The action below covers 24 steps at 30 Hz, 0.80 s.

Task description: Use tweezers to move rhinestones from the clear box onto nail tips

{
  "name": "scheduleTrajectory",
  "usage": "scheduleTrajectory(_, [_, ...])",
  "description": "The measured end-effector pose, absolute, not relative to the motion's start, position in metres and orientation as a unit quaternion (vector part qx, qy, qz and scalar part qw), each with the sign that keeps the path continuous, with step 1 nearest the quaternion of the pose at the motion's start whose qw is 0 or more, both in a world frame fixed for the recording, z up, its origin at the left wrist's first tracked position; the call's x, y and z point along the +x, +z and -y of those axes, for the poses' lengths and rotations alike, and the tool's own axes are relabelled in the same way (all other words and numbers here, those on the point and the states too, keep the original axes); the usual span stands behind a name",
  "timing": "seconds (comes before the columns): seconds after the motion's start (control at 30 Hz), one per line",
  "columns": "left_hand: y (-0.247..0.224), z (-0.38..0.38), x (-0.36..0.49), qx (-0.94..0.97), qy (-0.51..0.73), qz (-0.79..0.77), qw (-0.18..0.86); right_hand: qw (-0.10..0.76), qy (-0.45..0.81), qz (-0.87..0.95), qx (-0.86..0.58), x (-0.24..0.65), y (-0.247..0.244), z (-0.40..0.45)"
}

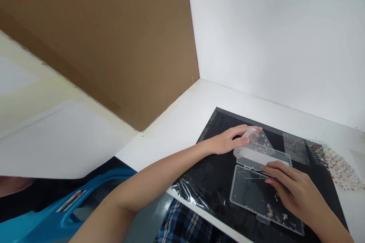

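My left hand (228,141) has its thumb and fingers closed round a small clear rounded plastic container (251,135), tilted above the raised lid of a clear plastic case (238,186). The case lies open on a black mat (219,186). In my right hand (296,186) is a pair of thin metal tweezers (252,178), tips pointing left over the case's tray. Small colourful gems (269,209) are scattered along the tray's near right part, and my right hand hides some of the tray.
More tiny gems (342,167) are spread on the white table (171,146) at the right, beside clear sheets on the mat. A brown board (114,45) stands at the left and a white wall (279,38) behind. A blue chair (94,186) and part of another person show at lower left.
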State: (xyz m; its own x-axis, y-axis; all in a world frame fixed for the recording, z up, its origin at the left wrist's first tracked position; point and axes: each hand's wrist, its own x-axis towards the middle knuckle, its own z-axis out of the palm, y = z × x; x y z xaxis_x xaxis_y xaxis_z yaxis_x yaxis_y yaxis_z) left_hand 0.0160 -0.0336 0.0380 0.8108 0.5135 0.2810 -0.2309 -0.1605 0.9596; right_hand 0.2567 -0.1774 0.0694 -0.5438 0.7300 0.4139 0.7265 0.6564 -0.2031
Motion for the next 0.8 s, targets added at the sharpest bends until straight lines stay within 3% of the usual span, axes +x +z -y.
scheduleTrajectory(0.8, [0.0419, 0.0325, 0.0147, 0.705, 0.286, -0.102, 0.640, 0.233, -0.010, 0.887, -0.398, 0.2549, 0.0720, 0.1760])
